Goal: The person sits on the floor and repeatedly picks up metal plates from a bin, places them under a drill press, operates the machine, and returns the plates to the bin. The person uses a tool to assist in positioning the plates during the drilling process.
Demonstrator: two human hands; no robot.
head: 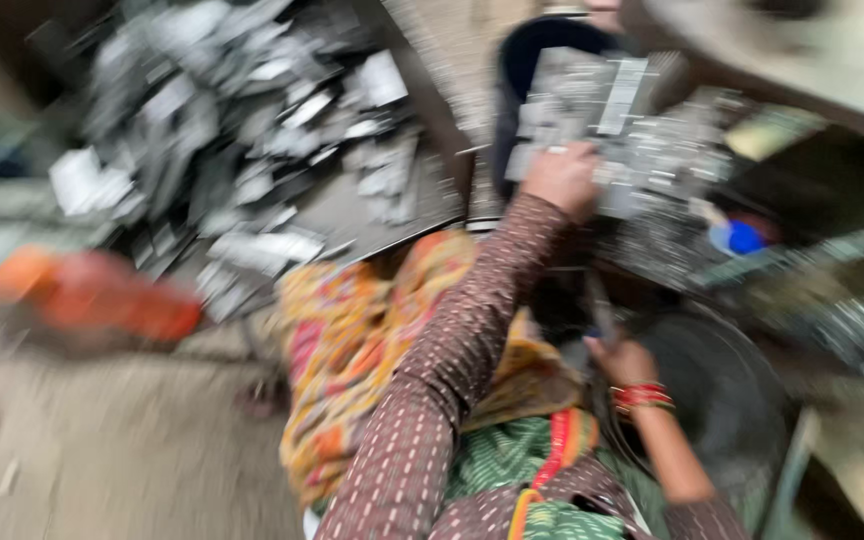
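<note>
Left hand (562,178): long brown sleeve (442,380) with rows of small pale dashes. Right hand (620,360): red bangles (642,397) at wrist, forearm bare. Green patterned garment (512,460) with red-orange trim at the torso; yellow, orange and pink floral cloth (352,350) over the lap. View blurred.

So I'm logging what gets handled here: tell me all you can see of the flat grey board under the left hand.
The grey board is a flat, roughly rectangular sheet with pale strips and small raised parts, blurred by motion. It is tilted up over a dark round bin. The left hand grips its lower edge. More grey parts lie to its right.
</note>
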